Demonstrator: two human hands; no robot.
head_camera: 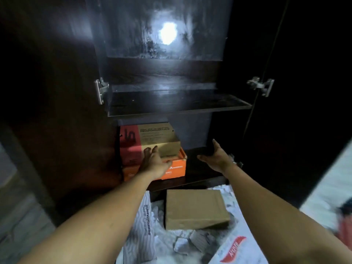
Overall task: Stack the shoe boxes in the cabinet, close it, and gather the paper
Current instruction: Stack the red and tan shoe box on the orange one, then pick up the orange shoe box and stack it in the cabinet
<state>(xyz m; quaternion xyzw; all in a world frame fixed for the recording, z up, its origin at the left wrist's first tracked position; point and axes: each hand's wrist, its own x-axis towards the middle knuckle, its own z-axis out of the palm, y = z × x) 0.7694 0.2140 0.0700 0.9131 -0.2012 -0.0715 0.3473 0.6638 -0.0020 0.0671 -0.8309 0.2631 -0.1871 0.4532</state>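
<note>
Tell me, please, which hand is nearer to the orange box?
Left. The left hand overlaps the orange box, reaching the tan box on it; the right hand is apart, off to its right.

"SKECHERS PERFORMANCE" on top box (159, 139)

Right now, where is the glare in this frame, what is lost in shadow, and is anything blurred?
Head view: a bright glare spot washes out the cabinet back panel; the cabinet sides sink into near black; the stacked shoe boxes and brown box are readable; the frame's lower right corner is smeared.
</note>
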